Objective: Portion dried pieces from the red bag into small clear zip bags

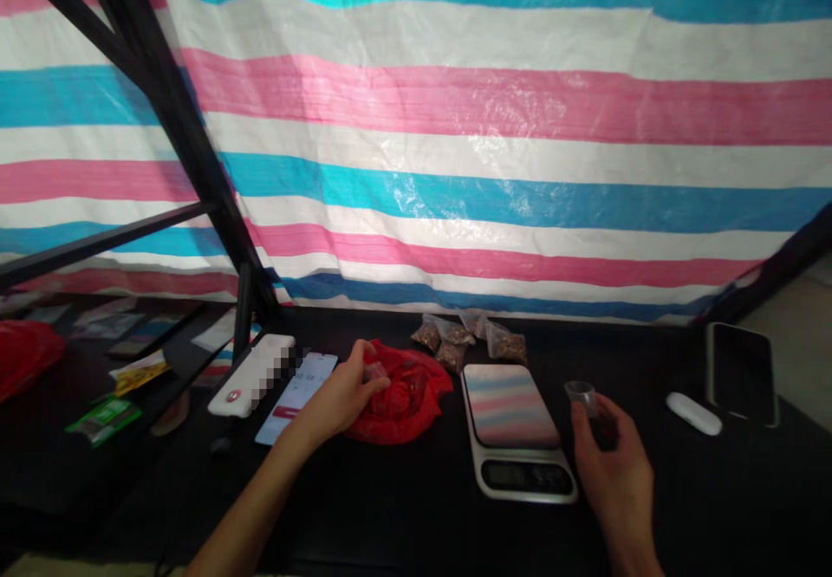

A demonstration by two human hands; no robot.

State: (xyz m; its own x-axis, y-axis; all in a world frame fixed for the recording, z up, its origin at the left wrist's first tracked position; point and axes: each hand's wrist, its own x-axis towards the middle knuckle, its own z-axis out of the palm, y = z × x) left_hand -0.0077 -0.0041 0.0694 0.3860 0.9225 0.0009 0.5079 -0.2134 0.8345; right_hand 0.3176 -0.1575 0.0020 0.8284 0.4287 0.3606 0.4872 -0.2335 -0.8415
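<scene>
My right hand point(614, 451) pinches a small clear plastic cup point(581, 393) between thumb and fingers, just right of a digital kitchen scale point(515, 425). The scale has a shiny square plate and a dark display at its front. Over the left part of an open red plastic bag point(416, 404), my left hand point(351, 386) is closed on a small piece of clear plastic point(375, 372); its exact kind is hard to make out. What lies inside the red bag is blurred. Several small zip bags point(455, 334) of brown bits lie behind the scale.
Left of the red bag are a phone point(305, 395) with a lit screen and a white power bank point(253, 375). A white oval case point(694, 413) and a dark-screened phone point(742, 374) are at the right. A striped tarp point(494, 170) hangs behind, beside a black frame post point(182, 139).
</scene>
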